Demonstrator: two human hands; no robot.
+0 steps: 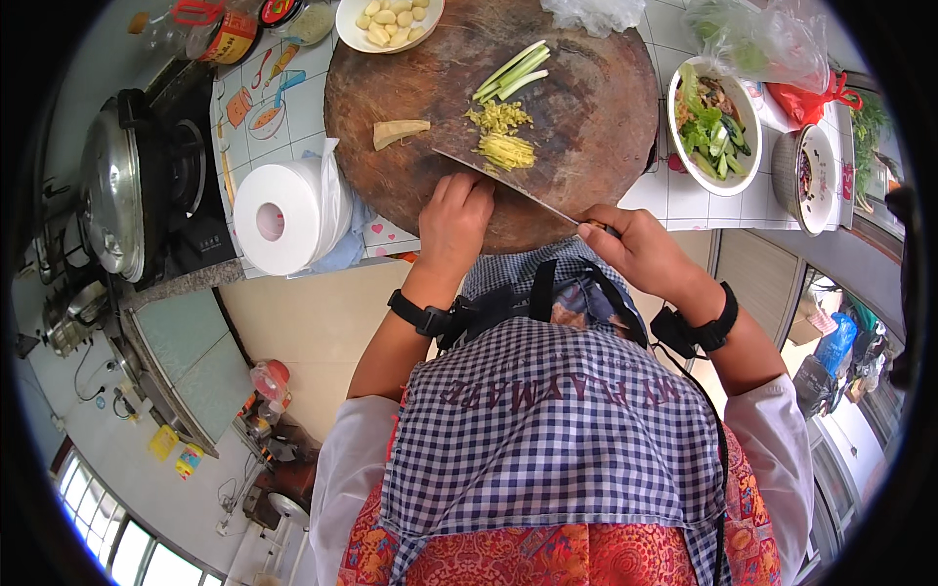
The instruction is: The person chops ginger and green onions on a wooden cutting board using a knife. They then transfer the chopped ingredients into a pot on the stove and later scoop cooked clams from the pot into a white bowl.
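My right hand (637,242) is closed around the handle of a kitchen knife (516,188), whose blade points to the upper left above a round wooden chopping board (601,110). Beside the blade, my left hand (458,216) has its fingers curled down near the board's front edge; whether they hold anything is hidden. Just beyond the blade lie shredded ginger (507,150) and a looser heap of chopped ginger (498,115). Farther back are cut scallion stalks (513,71). A piece of ginger root (399,133) rests on the board's left part.
A bowl of garlic cloves (392,26) touches the board's back left. At left are a large paper roll (278,216) and a lidded wok (121,187) on the stove. To the right stand a bowl of vegetables (714,126) and a pale bowl (817,179).
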